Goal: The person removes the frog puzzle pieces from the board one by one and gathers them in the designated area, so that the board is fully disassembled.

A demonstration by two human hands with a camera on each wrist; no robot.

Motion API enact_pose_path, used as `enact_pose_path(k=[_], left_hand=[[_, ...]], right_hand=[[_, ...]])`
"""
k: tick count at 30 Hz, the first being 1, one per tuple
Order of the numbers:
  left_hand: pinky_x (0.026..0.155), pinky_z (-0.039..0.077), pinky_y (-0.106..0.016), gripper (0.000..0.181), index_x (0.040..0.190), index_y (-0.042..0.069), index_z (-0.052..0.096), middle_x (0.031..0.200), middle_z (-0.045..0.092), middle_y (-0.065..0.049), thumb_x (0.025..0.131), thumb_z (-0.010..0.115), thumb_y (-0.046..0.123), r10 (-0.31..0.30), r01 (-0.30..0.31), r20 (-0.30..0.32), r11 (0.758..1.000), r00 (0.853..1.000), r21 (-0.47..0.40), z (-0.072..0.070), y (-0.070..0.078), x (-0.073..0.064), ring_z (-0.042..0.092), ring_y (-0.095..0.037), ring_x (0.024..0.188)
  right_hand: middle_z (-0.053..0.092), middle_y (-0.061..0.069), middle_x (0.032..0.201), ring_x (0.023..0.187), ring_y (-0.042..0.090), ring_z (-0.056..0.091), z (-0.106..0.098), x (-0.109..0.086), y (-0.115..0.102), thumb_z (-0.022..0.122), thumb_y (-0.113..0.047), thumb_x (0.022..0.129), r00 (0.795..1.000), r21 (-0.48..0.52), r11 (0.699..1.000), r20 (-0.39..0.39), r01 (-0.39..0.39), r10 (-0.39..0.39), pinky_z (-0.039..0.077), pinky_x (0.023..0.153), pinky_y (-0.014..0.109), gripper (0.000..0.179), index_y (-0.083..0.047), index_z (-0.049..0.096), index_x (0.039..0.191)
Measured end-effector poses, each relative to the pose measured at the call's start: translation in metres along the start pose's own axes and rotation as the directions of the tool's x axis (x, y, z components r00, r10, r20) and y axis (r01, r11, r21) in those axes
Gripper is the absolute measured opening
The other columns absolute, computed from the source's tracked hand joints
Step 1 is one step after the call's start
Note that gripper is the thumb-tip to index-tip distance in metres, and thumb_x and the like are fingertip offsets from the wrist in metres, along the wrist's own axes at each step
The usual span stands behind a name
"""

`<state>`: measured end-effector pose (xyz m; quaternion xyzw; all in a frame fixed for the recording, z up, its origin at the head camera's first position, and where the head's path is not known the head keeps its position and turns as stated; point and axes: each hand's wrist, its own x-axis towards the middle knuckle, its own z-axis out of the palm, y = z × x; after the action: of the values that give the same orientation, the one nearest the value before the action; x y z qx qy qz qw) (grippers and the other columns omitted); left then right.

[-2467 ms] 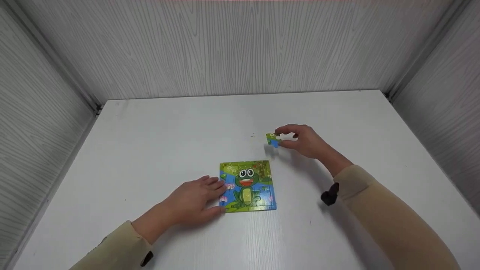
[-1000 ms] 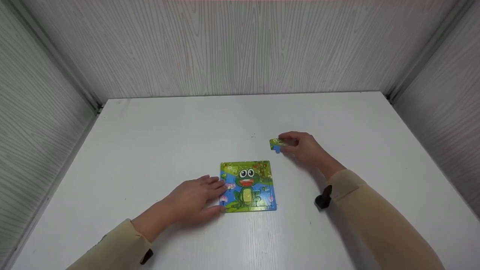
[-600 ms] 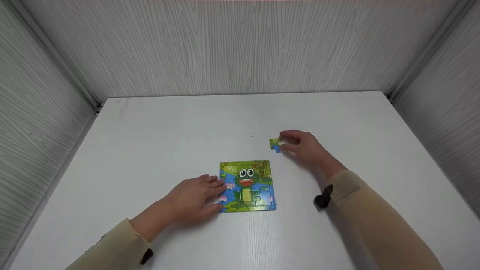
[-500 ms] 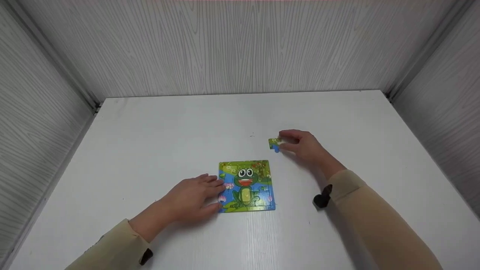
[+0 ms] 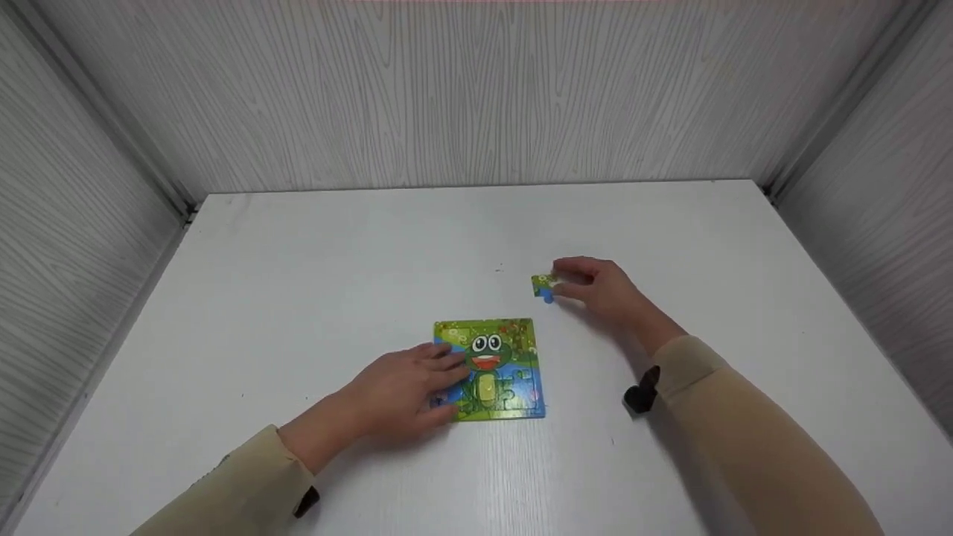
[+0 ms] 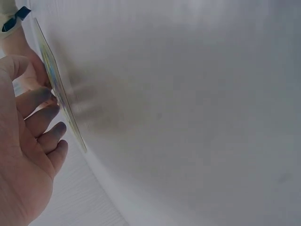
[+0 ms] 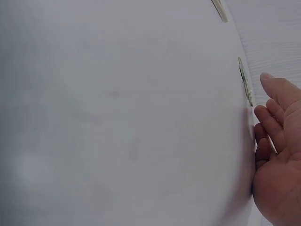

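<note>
A square frog puzzle [image 5: 514,350] in a green-and-blue frame lies flat on the white table. My left hand [image 5: 406,394] is spread over its left side, hiding part of the picture; from the left wrist view [image 6: 23,146] I cannot tell whether the fingers press on it. Beyond the puzzle's upper right corner lies a loose green-and-blue puzzle piece [image 5: 543,287] with a rounded blue tab. My right hand [image 5: 603,290] is beside this piece, thumb and index fingertips parted at its right edge. In the right wrist view the piece [image 7: 245,82] is seen nearly edge-on, just past the thumb.
The white tabletop [image 5: 357,253] runs back to a wood-grain panel [image 5: 476,97]. Similar panels stand at the left [image 5: 67,186] and right [image 5: 871,186]. Each sleeve has a black device at the cuff, the right one [image 5: 639,399] hanging near the table.
The pinched piece has come down to the table, and my right fingers have eased off it. My left hand has slid rightward, further over the puzzle.
</note>
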<state>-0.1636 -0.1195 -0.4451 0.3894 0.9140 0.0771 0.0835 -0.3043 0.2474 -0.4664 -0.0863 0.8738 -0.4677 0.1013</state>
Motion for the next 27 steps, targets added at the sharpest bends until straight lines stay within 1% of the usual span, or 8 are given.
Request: enact_pose_path(k=[3,6,8,12,17,23,27], left_hand=[[0.124,0.033,-0.046,0.062,0.161,0.019,0.05,0.165,0.045,-0.001,0.108,0.046,0.051,0.006,-0.006,0.006,1.0,1.0,0.007,0.0,0.001,0.002,0.035,-0.028,0.156],[0.124,0.034,-0.046,0.062,0.161,0.02,0.05,0.166,0.045,-0.001,0.108,0.046,0.052,0.014,-0.014,0.005,1.0,1.0,0.016,0.0,0.001,0.003,0.036,-0.028,0.156],[0.124,0.033,-0.046,0.062,0.161,0.02,0.05,0.166,0.045,-0.001,0.108,0.045,0.052,0.017,-0.018,0.007,1.0,1.0,0.024,0.0,0.001,0.003,0.035,-0.028,0.156],[0.125,0.032,-0.046,0.063,0.161,0.02,0.049,0.166,0.044,-0.001,0.108,0.045,0.054,0.013,-0.013,0.012,1.0,1.0,0.025,0.001,0.0,0.003,0.034,-0.028,0.157],[0.125,0.032,-0.046,0.064,0.162,0.021,0.049,0.166,0.044,-0.002,0.108,0.043,0.056,0.003,-0.004,0.019,0.999,1.0,0.035,0.002,0.0,0.003,0.034,-0.028,0.157],[0.125,0.032,-0.046,0.065,0.162,0.02,0.048,0.167,0.042,-0.004,0.108,0.044,0.056,-0.001,0.0,0.03,1.0,1.0,0.029,0.001,0.0,0.004,0.034,-0.028,0.157],[0.124,0.033,-0.047,0.065,0.162,0.02,0.047,0.168,0.041,-0.004,0.108,0.044,0.057,-0.004,0.003,0.047,1.0,0.999,0.021,0.0,0.0,0.005,0.034,-0.029,0.157]], right_hand=[[0.062,-0.001,0.147,0.134,0.024,0.055,-0.002,0.0,-0.003,0.08,-0.036,0.097,1.0,-0.029,0.999,-0.002,0.021,-0.021,0.045,0.114,0.044,0.055,-0.02,0.065,0.147],[0.063,0.0,0.145,0.127,0.027,0.056,-0.002,-0.002,-0.011,0.08,-0.033,0.097,0.999,-0.059,0.997,-0.008,0.041,-0.041,0.048,0.108,0.045,0.051,-0.019,0.067,0.145],[0.064,-0.001,0.145,0.128,0.027,0.056,-0.001,-0.003,-0.019,0.079,-0.032,0.097,0.998,-0.079,0.995,-0.003,0.064,-0.065,0.048,0.107,0.046,0.05,-0.018,0.068,0.144],[0.067,-0.003,0.142,0.129,0.029,0.057,0.004,-0.007,-0.034,0.079,-0.032,0.097,0.991,-0.122,0.983,0.019,0.136,-0.135,0.048,0.107,0.048,0.048,-0.017,0.07,0.142],[0.069,0.001,0.14,0.129,0.028,0.059,0.016,-0.012,-0.049,0.08,-0.032,0.097,0.976,-0.153,0.965,0.075,0.212,-0.203,0.049,0.106,0.05,0.049,-0.016,0.07,0.142],[0.068,-0.003,0.14,0.126,0.03,0.06,0.033,-0.021,-0.066,0.082,-0.029,0.096,0.963,-0.154,0.956,0.145,0.25,-0.228,0.052,0.104,0.047,0.05,-0.016,0.069,0.143],[0.069,0.001,0.139,0.127,0.031,0.06,0.043,-0.022,-0.072,0.081,-0.025,0.097,0.942,-0.149,0.943,0.203,0.298,-0.266,0.051,0.106,0.048,0.048,-0.013,0.069,0.142]])
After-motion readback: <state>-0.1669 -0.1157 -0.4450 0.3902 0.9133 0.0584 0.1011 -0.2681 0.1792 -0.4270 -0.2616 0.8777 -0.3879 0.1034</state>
